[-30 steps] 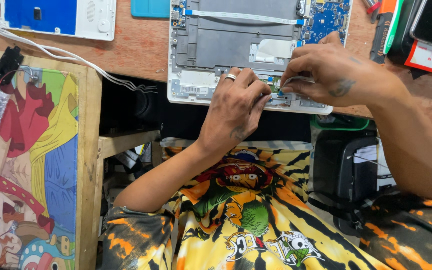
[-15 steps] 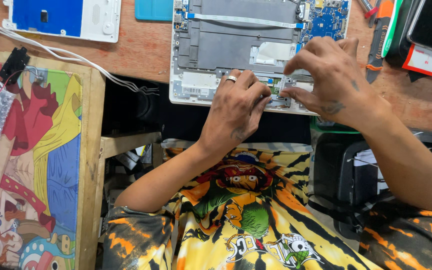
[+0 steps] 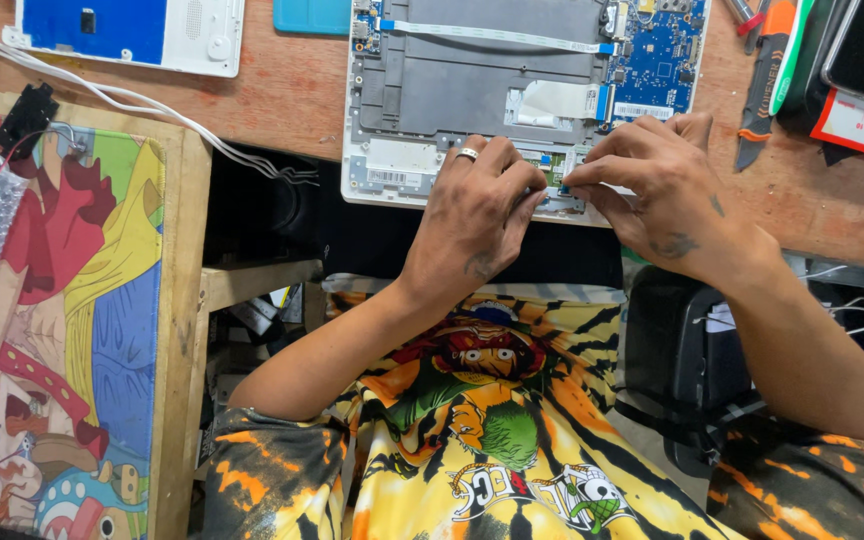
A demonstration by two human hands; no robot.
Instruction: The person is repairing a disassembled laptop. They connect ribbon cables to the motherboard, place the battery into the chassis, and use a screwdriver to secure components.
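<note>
An opened laptop base [image 3: 422, 90] lies on the wooden bench, its grey inner plate and blue circuit board [image 3: 657, 60] exposed. My left hand [image 3: 477, 215], wearing a ring, rests on the near edge of the laptop with fingers curled down onto it. My right hand [image 3: 657, 190] sits just to the right, fingertips pinched at a small connector or cable [image 3: 557, 170] near the front edge. The two hands' fingertips almost meet there. What the fingers pinch is too small to tell.
A white flat cable [image 3: 497, 35] crosses the laptop's top. A white and blue panel [image 3: 127, 30] lies at the far left. Tools with orange and green handles [image 3: 767, 70] lie at the right. White wires [image 3: 152, 115] run over a colourful cartoon-printed board [image 3: 62, 320].
My right hand has slid left and down toward my left hand, its fingertips closing in on the same spot at the laptop's front edge. The left hand has barely moved.
</note>
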